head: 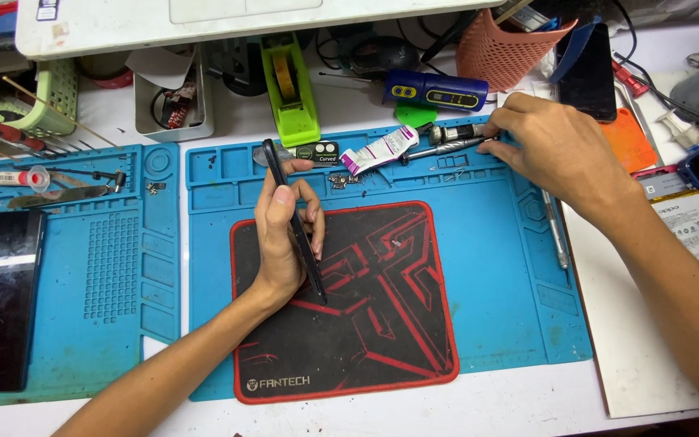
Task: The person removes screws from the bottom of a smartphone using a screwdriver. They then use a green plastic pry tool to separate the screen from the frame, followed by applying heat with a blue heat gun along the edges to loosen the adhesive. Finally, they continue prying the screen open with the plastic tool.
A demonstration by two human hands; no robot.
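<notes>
Left hand (281, 235) is closed around a thin black phone (294, 222), holding it on its edge above the black and red pad (382, 324), probably to keep it steady; right hand (556, 150) reaches to the metal tools (455, 137) at the far edge of the blue mat (495, 267), fingers bent on them, grip not clear.

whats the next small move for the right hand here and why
Probably close the right hand on the metal tool under its fingertips and lift it off the blue mat. The fingers already touch the tool at the mat's top edge, while the left hand holds the dark phone on edge over the black pad, seemingly waiting.
</notes>
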